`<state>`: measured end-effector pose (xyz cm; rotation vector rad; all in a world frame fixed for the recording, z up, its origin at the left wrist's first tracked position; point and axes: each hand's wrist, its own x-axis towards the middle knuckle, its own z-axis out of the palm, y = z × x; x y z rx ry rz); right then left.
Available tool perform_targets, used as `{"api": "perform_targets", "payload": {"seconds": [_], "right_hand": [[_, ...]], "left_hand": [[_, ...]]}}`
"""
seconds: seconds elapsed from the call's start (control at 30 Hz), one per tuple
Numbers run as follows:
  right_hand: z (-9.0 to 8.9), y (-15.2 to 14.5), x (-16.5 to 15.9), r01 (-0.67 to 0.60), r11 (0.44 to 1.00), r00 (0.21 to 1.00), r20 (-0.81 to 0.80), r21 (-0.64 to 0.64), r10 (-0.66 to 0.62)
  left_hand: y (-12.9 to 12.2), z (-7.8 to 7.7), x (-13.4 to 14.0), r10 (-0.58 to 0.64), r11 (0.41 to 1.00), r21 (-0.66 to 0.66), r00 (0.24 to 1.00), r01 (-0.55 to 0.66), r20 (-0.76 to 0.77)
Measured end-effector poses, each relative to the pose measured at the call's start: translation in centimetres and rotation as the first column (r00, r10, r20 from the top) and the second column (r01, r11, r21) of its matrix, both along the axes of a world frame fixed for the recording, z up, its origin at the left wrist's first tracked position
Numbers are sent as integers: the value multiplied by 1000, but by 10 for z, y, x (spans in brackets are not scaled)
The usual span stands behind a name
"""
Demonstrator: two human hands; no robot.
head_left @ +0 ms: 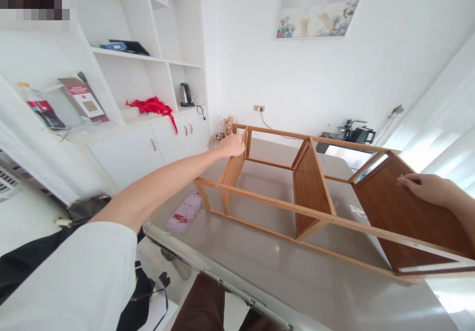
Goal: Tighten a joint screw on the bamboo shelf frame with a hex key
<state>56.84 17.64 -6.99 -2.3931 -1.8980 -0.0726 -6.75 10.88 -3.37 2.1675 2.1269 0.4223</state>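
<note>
The wooden rack (308, 187) lies on its side on the grey bench (297, 281), mostly built: rails and three boards are joined. The left hand (232, 145) grips its far end; the right hand (426, 188) pinches something tiny, too small to name, against the near board. The rack's right corner is cut off.

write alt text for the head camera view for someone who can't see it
A person's left hand grips the far end of a wooden shelf frame lying on a grey table, while the right hand rests on the near end panel. White cabinets with a kettle stand behind.
</note>
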Motion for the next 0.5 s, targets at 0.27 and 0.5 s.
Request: {"api": "perform_targets", "payload": {"seconds": [0.27, 0.5], "right_hand": [[-17, -6, -1, -2, 978, 1000, -12, -209, -1], [35, -42, -61, 25, 999, 997, -78, -38, -28]], "left_hand": [[-23, -9, -2, -13, 994, -110, 1000, 14, 8], [-36, 7, -17, -69, 943, -316, 989, 107, 130]]}}
